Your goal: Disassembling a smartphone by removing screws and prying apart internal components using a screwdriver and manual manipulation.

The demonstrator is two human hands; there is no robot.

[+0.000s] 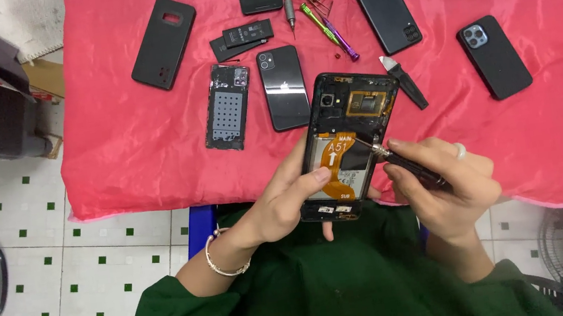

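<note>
Green sleeves [330, 298] fill the near edge, w/ both forearms coming up from them. Left hand [286, 201] has a bracelet at the wrist & grips the opened phone [353, 142] by its left edge, thumb lying across the lower part of the exposed inside, fingers wrapped behind. Phone is held tilted over the near edge of the red cloth [149, 154], camera end pointing far, back cover off; orange flex cable & dark battery area visible inside. Right hand [447, 186] sits just right of the phone, near side, ring on one finger, clenched round a dark screwdriver [407, 166]. Tool runs up-left from the fist, metal tip touching the phone's inside approx mid-height near its right edge.

On the cloth far of the hands: black phone [284, 87] face down just left of the opened one, & a removed back panel [228, 106] w/ dotted adhesive left of that. Further left, a black case [163, 42]. Black pry tool [404, 80] just right of the opened phone's top. Far right, a phone in dark case [494, 56]; another dark phone [385, 8] far centre-right. Green & purple screwdrivers [328, 30] lie far centre, beside a loose battery [241, 39]. White floor tiles w/ green squares [93, 280] at left
</note>
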